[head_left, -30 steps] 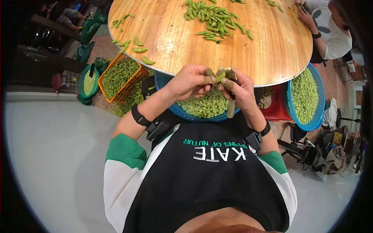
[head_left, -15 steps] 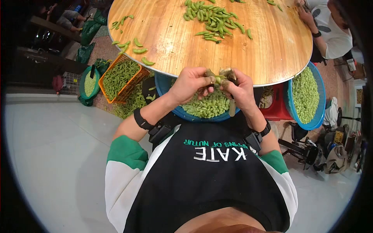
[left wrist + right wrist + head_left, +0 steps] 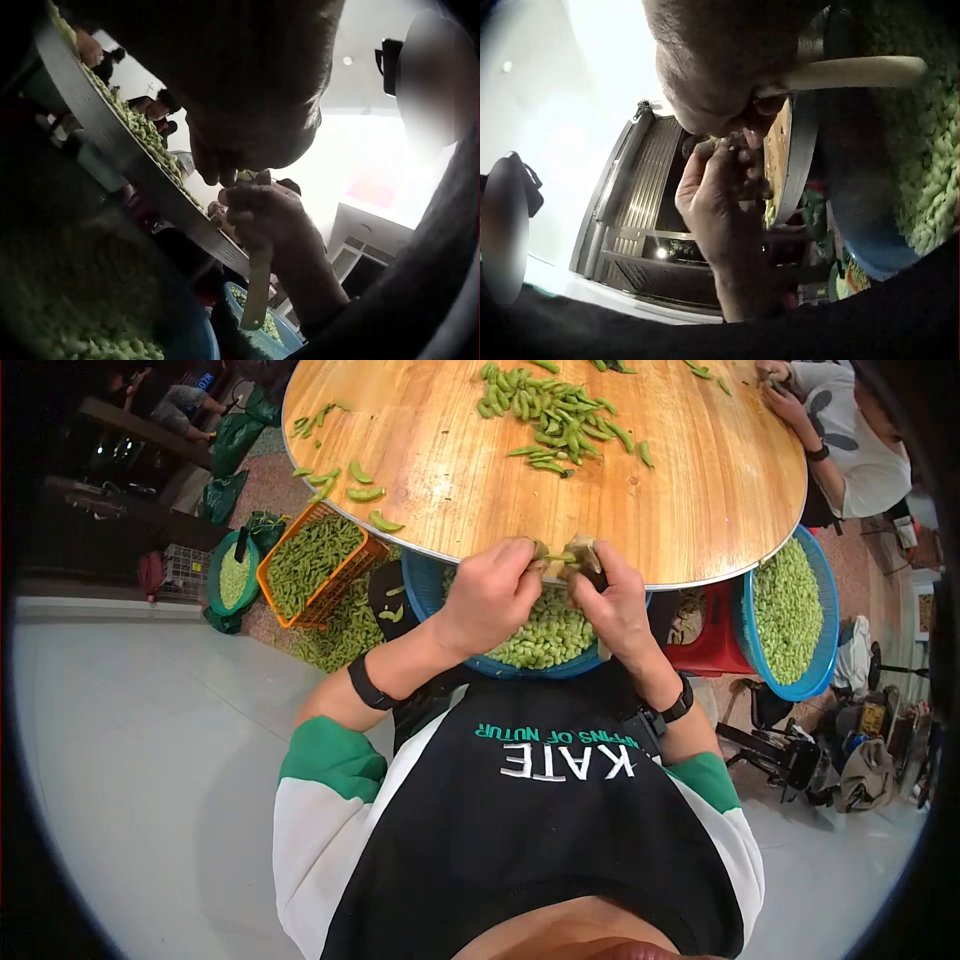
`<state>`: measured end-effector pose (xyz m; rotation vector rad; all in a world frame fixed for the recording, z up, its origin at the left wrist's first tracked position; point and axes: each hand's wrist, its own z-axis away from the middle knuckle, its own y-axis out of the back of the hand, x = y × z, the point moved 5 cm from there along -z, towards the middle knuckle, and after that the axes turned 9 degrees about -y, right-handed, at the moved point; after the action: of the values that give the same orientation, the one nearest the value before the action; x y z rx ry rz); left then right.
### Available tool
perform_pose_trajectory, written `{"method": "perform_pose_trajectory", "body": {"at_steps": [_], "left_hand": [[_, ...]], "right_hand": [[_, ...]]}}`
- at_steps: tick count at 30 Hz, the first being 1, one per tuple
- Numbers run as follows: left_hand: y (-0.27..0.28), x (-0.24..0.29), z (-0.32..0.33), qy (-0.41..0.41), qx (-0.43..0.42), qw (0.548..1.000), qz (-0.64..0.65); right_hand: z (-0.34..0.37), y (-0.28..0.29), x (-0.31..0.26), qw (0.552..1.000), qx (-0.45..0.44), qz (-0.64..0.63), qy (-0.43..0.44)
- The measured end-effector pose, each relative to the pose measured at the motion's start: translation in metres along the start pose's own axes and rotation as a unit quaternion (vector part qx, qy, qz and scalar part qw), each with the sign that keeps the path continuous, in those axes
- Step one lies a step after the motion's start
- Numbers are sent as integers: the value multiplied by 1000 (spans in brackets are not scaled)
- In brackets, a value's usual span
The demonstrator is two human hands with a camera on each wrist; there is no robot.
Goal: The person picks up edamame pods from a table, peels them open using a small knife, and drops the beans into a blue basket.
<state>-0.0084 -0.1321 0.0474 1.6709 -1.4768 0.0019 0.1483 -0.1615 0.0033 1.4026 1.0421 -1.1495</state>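
Note:
In the head view the left hand [image 3: 487, 597] pinches one end of a small green pod [image 3: 562, 557] above the near table edge. The right hand [image 3: 617, 605], facing it, has dark-covered fingertips at the pod's other end. Its fingers are also curled round a pale-handled tool, whose handle [image 3: 256, 296] hangs below that hand in the left wrist view and juts sideways [image 3: 855, 73] in the right wrist view. What the handle joins is hidden. Under both hands, shelled green beans [image 3: 540, 643] fill a blue basin [image 3: 420, 580].
Pods [image 3: 560, 420] lie heaped on the round wooden table [image 3: 440, 470], others near its left edge. An orange crate [image 3: 330, 595] of pods stands left, another blue basin [image 3: 832, 610] of beans right. Another person [image 3: 850, 450] sits at the upper right.
The left hand has turned so its back faces up more, and its fingers are less visible. The pod between the hands shows less. The right hand's handle is mostly hidden in the head view.

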Motion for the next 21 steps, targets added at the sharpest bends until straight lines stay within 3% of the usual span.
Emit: {"method": "perform_pose_trajectory", "body": {"at_steps": [2, 3, 5, 7, 9, 10, 11, 12, 14, 18, 21], "left_hand": [[17, 1, 1, -27, 9, 999, -33], [28, 2, 0, -56, 17, 996, -65], [55, -7, 2, -8, -31, 990, -136], [79, -22, 10, 52, -133, 955, -260], [95, -37, 11, 56, -169, 901, -396], [93, -43, 8, 53, -169, 901, -397], [93, -49, -1, 29, -134, 932, -335], [94, -58, -11, 3, -97, 957, -272], [71, -79, -32, -8, -112, 974, -195], [4, -112, -76, -45, -111, 980, -157], [-35, -140, -88, 8, -105, 981, -165]], "right_hand": [[2, 2, 14, 987, -98, 81, -99], [7, -3, 0, 989, -143, 37, -25], [12, -6, -18, 963, -180, 166, 109], [12, -5, -17, 963, -186, 169, 95], [11, 0, -12, 967, -156, 160, 120], [9, 1, -10, 965, -153, 173, 120], [9, 0, -12, 965, -151, 173, 124], [6, 0, -14, 977, -141, 142, 78], [0, 1, -20, 981, -156, 119, 6], [-4, 0, -13, 984, -84, 134, 78], [-3, 6, -9, 993, -102, 14, -59]]}}
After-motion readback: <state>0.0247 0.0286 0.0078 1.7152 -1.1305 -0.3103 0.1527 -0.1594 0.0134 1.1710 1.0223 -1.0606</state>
